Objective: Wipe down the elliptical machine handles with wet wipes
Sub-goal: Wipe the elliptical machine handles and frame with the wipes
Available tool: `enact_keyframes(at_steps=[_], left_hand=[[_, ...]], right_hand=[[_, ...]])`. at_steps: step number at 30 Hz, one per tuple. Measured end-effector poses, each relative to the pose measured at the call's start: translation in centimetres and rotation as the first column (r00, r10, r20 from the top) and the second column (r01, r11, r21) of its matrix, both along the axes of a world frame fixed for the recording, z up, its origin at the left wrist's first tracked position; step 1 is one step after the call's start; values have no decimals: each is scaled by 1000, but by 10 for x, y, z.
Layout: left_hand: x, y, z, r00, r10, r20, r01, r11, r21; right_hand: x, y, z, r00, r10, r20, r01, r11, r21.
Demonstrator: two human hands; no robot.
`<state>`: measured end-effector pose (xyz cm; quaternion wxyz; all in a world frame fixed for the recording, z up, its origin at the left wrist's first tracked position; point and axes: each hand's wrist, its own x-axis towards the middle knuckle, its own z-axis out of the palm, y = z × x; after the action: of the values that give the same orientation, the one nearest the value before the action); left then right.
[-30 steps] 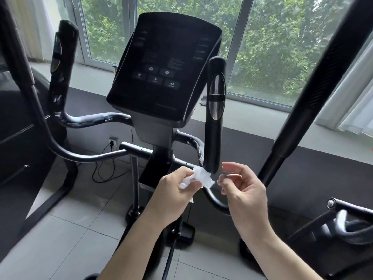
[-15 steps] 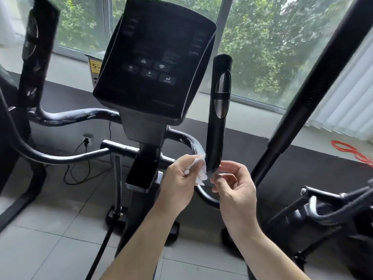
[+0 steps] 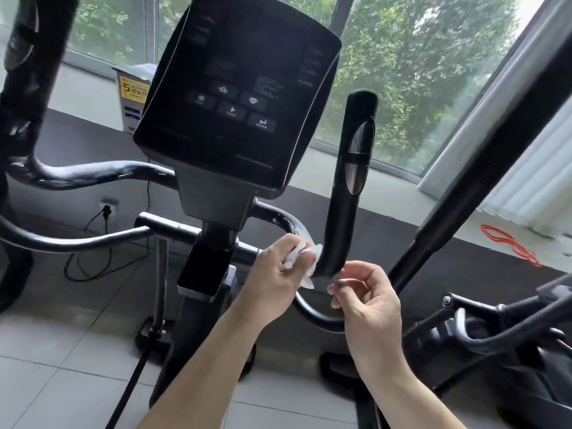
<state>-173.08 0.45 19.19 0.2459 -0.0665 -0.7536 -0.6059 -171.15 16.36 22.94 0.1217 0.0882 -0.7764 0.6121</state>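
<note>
Open floor (image 3: 62, 366) is seen left of the machine's post; to the right, a slanted black bar (image 3: 483, 187) and other equipment (image 3: 495, 329) crowd the room. The console (image 3: 241, 97) overhangs the work area. Against the frame half a second ago, the view is shifted slightly; the hands are placed much as before. The wet wipe (image 3: 301, 258) is bunched in the left hand (image 3: 278, 274), fingers clamped on it, pressed to the lower end of the upright handle (image 3: 346, 193). The right hand (image 3: 368, 301) is held just beside the handle's base, fingers loosely curled, apart, gripping nothing.
</note>
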Motion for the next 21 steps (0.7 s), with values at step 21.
enact_keyframes(at_steps=[21], left_hand=[[-17, -1, -42, 964, 243, 109, -252, 964, 79]], right_hand=[[-11, -10, -12, 998, 12, 68, -7, 997, -74]])
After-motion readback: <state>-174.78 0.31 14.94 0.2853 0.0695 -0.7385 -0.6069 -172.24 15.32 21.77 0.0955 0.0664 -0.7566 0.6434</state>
